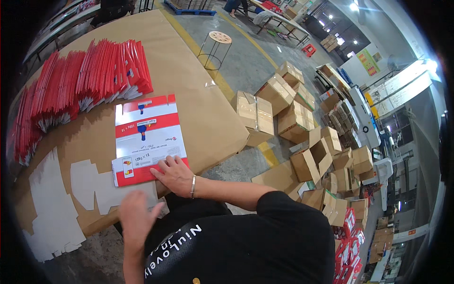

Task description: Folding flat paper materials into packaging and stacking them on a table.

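A flattened red-and-white printed carton (163, 124) lies on the brown-covered table in front of me. My right hand (176, 176) rests on its near right corner, fingers spread over the printed face. Lower and to the left, my left hand (137, 213) is smeared by motion at the near table edge. Its thumb stands apart from the fingers, and nothing shows in it. Beside that hand, a grey cardboard blank (112, 195) lies partly under the carton. Farther left, more plain grey blanks (54, 203) overlap each other.
A long row of folded red cartons (94, 75) stands packed at the table's far left. Brown paper covers the table (203, 113). Cardboard boxes (255, 116) are piled on the floor to the right, near red packages (347, 246). A round stool (219, 40) stands beyond the table.
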The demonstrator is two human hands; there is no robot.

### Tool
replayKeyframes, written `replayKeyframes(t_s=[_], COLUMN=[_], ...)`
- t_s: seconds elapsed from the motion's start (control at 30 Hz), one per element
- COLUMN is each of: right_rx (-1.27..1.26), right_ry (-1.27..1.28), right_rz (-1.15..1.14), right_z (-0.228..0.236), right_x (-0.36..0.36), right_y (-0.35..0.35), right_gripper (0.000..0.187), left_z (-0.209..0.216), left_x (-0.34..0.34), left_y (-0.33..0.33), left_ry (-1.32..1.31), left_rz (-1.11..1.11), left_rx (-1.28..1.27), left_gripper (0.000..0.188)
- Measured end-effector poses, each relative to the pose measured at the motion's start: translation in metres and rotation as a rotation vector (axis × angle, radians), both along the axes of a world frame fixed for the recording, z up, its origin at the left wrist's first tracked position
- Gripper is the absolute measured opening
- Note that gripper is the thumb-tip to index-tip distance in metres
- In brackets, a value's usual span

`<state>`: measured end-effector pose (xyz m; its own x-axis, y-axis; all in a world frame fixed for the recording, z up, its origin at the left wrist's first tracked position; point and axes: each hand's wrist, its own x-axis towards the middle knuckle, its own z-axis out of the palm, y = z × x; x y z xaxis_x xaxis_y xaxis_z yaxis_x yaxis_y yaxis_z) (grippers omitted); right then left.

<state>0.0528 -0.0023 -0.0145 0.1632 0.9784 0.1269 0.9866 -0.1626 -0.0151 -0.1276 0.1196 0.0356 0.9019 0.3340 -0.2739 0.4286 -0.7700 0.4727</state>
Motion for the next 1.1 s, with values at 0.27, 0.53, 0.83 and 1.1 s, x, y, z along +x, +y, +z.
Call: replayKeyframes(t_s=[0.27,0.53,0.83,1.1], right_rx=[0.092,0.124,0.079,0.108], right_ry=[0.202,0.265,0.168,0.330], right_rz=[0.277,0.245,0.466,0.261], right_z=[-0.043,-0.013,-0.013,-0.018], right_x=[0.000,0.026,0.054,0.041], right_y=[0.034,0.002,0.000,0.008], right_gripper=[0.060,0.053,0.048,0.055], left_z=[-0.075,-0.031,-0.034,-0.037], left_x=[-0.061,-0.048,0.016,-0.044], left_y=[0.039,0.059,0.150,0.038], left_ry=[-0.127,-0.195,0.260,-0.141], left_rz=[0.193,0.010,-0.149,-0.007], left_rx=[0.418,0.312,-0.263,0.524], left_gripper=[0.101,0.042,0.026,0.041])
